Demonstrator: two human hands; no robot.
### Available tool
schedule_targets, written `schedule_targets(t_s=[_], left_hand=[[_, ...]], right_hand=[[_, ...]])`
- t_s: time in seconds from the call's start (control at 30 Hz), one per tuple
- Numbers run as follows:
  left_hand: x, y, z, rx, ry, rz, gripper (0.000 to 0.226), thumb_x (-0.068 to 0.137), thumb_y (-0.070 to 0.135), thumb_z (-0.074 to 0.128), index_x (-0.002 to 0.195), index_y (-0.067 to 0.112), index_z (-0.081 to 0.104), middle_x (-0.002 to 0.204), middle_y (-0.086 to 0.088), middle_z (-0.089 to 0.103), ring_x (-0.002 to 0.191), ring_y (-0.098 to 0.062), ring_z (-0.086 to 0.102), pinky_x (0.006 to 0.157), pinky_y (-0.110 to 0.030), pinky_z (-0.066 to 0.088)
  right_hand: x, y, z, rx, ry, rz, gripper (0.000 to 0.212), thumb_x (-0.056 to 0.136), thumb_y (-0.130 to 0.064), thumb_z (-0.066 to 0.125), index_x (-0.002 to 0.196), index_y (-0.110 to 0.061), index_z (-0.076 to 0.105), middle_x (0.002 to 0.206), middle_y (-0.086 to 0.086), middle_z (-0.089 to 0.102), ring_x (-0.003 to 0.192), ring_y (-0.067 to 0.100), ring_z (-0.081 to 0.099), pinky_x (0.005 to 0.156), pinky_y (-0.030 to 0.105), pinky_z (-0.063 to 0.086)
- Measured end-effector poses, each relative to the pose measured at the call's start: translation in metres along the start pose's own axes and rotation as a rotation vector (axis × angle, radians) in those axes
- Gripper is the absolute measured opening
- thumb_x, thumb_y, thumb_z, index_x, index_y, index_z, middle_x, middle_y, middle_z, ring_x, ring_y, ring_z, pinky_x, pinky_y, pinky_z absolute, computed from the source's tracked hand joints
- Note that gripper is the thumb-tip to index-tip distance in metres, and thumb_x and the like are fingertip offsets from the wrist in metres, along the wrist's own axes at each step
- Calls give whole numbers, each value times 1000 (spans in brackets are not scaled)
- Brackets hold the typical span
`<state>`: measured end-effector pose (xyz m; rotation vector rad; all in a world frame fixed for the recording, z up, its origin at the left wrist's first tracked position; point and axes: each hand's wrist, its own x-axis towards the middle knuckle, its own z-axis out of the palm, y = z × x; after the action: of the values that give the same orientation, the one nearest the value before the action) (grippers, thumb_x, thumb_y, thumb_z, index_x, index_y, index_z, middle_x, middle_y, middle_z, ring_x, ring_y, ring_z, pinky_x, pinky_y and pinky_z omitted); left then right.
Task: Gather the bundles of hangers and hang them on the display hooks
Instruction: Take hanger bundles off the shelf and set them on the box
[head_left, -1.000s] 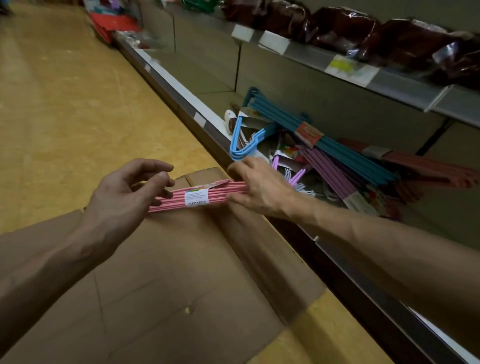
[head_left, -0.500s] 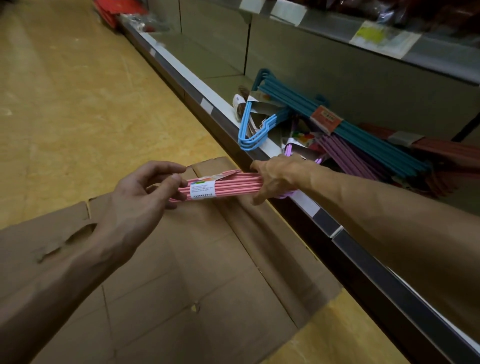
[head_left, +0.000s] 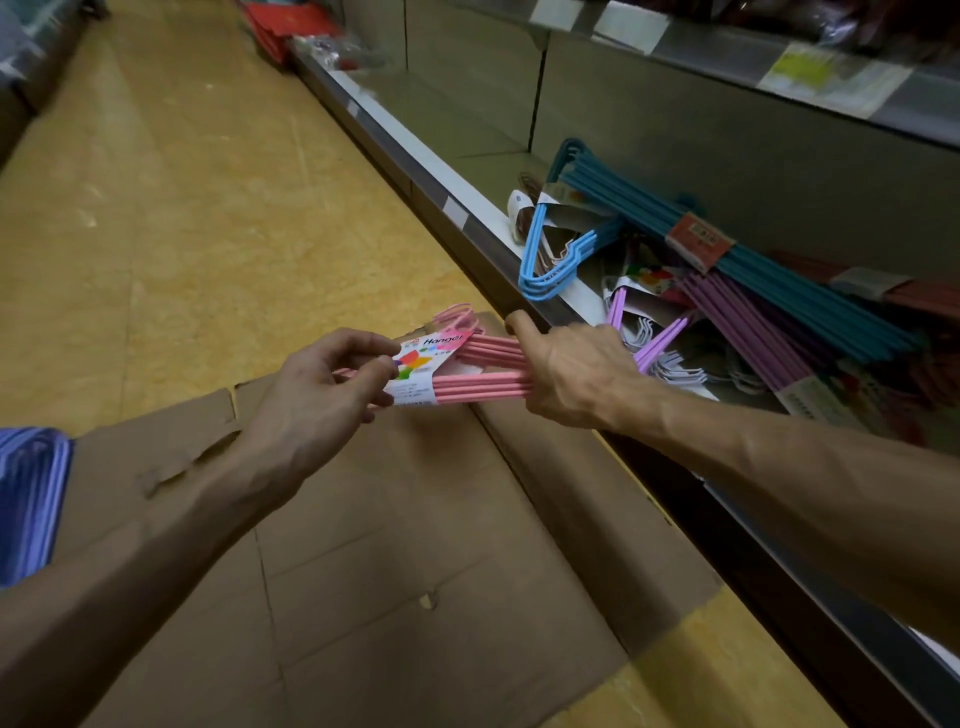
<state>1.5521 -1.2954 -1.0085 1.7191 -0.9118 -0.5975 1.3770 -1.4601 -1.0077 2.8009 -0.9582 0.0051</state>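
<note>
A person's left hand (head_left: 317, 387) pinches the label end of a pink hanger bundle (head_left: 470, 374) while the right hand (head_left: 571, 374) closes round its far end, above flattened cardboard (head_left: 415, 545) beside the low shelf (head_left: 467, 208); a loose label could let hangers spill

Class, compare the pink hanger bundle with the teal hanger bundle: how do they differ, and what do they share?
The pink hanger bundle is held in the air by the left hand and right hand; the teal hanger bundle lies on the shelf. The pink bundle's label is white and multicoloured; the teal bundle's is reddish. Both are banded sets.
</note>
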Motion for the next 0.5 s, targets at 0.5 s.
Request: schedule_targets(t_s=[0.5], left_hand=[[0, -18, -109, 893, 11, -54, 70, 94, 69, 24, 130, 16, 55, 124, -9, 67, 102, -27, 61, 91, -44, 49]], right_hand=[[-73, -57, -19, 261, 239, -197, 69, 79, -39, 73, 129, -34, 25, 109, -7, 59, 96, 16, 58, 68, 34, 42]])
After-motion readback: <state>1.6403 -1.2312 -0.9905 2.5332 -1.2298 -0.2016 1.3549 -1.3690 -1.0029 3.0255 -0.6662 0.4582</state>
